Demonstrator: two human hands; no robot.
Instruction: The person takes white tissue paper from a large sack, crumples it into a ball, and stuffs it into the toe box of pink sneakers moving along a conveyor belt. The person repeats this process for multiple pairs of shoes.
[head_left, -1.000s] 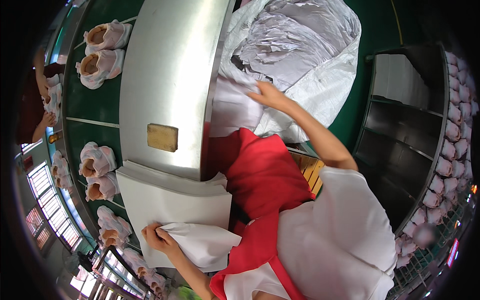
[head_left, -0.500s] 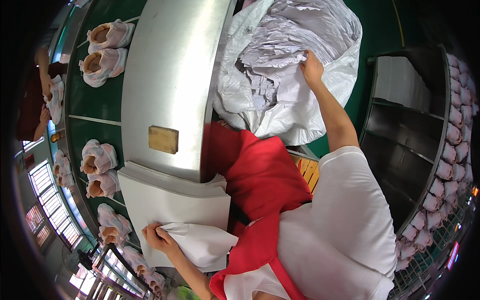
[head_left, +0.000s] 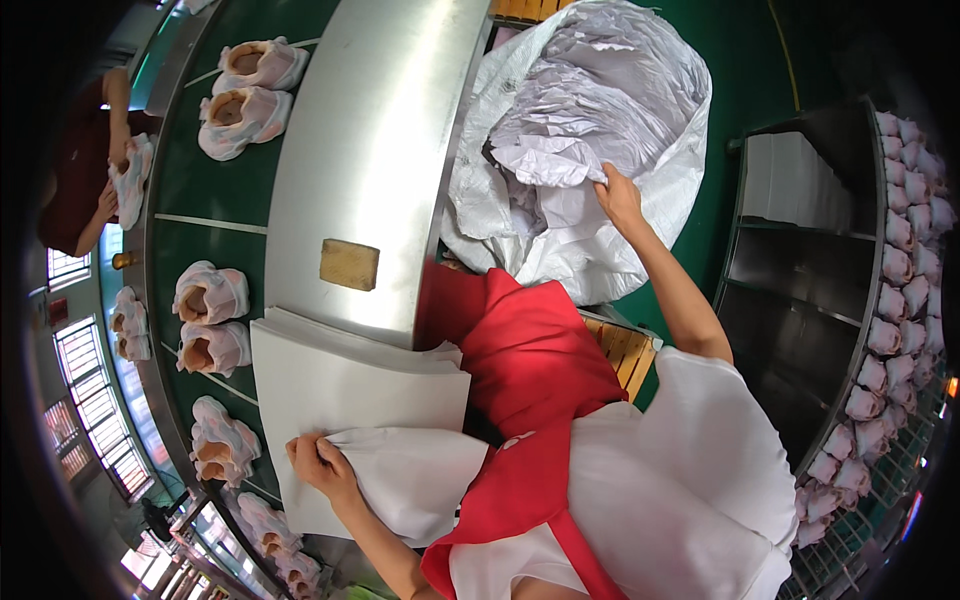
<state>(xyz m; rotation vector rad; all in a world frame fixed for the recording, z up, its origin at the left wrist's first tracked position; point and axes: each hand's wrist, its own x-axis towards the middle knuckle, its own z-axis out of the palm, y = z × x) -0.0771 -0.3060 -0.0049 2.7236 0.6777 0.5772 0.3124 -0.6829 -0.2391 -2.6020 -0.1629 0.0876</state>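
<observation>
My left hand (head_left: 322, 466) is closed, with its fingers gripping the corner of a loose white paper sheet (head_left: 425, 470). That sheet is bent up over a thick stack of flat white paper (head_left: 340, 385) at the end of a metal table. Up to the right, my right hand (head_left: 620, 192) pinches the edge of a creased white sheet (head_left: 550, 160). It lies among many crumpled sheets (head_left: 620, 100) in a big white woven sack (head_left: 600, 275). Whether the pinch holds one layer or more, I cannot tell.
A tan sponge (head_left: 349, 265) lies on the metal table (head_left: 370, 120). Pale shoes (head_left: 212, 345) sit along a green conveyor (head_left: 205, 235) to the left; a person beyond holds a shoe (head_left: 130, 180). At right stands a shelf (head_left: 795, 290) beside racks of wrapped shoes (head_left: 890, 335).
My right hand has drawn slightly down toward me, lifting and folding the sheet's edge over in the sack. My left hand keeps its grip on the paper. The whole view has shifted a little.
</observation>
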